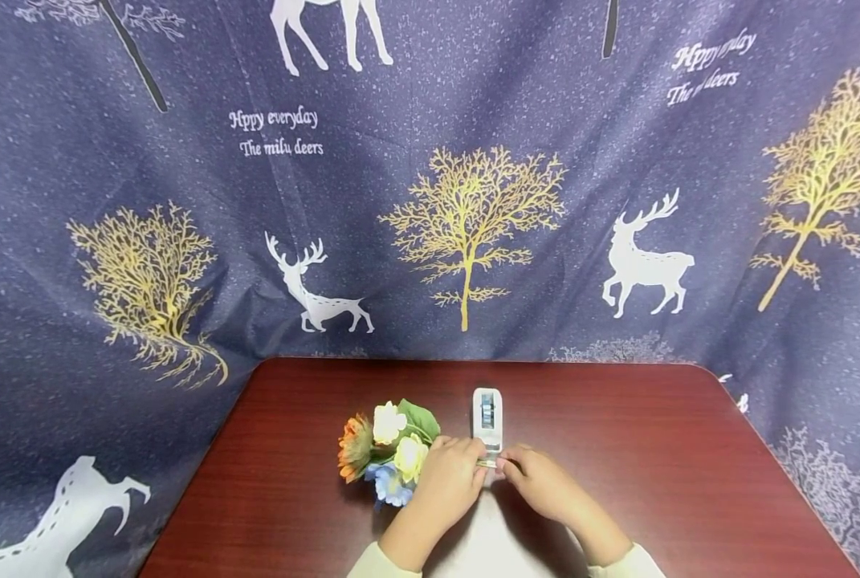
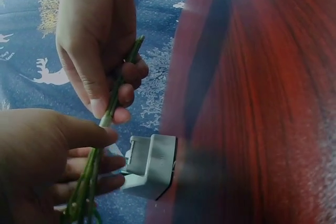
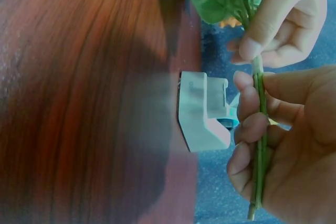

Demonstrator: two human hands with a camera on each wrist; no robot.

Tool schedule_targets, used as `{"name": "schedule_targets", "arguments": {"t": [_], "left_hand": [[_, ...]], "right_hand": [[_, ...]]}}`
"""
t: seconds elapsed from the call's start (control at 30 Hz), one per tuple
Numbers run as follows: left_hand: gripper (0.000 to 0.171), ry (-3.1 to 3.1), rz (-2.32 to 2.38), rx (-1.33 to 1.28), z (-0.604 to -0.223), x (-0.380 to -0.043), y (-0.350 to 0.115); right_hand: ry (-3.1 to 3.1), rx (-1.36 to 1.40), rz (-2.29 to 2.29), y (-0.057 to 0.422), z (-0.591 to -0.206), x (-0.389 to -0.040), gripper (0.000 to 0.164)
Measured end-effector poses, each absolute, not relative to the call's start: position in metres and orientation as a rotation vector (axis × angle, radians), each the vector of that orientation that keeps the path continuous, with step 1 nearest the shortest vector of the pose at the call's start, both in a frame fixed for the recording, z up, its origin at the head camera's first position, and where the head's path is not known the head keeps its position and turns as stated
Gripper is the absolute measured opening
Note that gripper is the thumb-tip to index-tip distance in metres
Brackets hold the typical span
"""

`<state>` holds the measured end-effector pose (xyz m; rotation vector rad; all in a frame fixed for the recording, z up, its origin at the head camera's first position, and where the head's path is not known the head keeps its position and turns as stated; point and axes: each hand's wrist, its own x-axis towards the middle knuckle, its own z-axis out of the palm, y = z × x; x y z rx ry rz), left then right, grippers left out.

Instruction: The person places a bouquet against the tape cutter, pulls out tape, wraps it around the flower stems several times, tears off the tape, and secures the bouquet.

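Note:
A bunch of flowers (image 1: 409, 457) in orange, cream and blue lies to the left, heads leftward, with a green leaf (image 1: 419, 419) among them. Just below the heads, my left hand (image 1: 448, 475) grips the green stems (image 2: 92, 174) between thumb and fingers. My right hand (image 1: 543, 483) curls its fingers round the lower end of the same stems, as the right wrist view shows. Between the two thumbs, a pale band like tape (image 3: 256, 65) circles the stems. A white tape dispenser (image 1: 481, 441) stands right behind the hands, its roll visible from above.
The dark red wooden table (image 1: 278, 449) spreads out to both sides. Behind it hangs a blue cloth (image 1: 415, 104) printed with deer and trees. A bright white patch (image 1: 491, 538) shows on the table between the forearms.

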<state>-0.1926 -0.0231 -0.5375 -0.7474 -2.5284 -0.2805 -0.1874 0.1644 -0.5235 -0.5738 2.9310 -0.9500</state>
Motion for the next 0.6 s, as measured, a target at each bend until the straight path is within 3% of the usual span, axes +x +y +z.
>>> {"name": "schedule_targets", "arguments": {"t": [0.6], "left_hand": [[0.017, -2.730, -0.305, -0.723, -0.522, -0.191, -0.023]], "right_hand": [[3.061, -0.545, -0.918, 0.158, -0.528, -0.185, 0.006]]}}
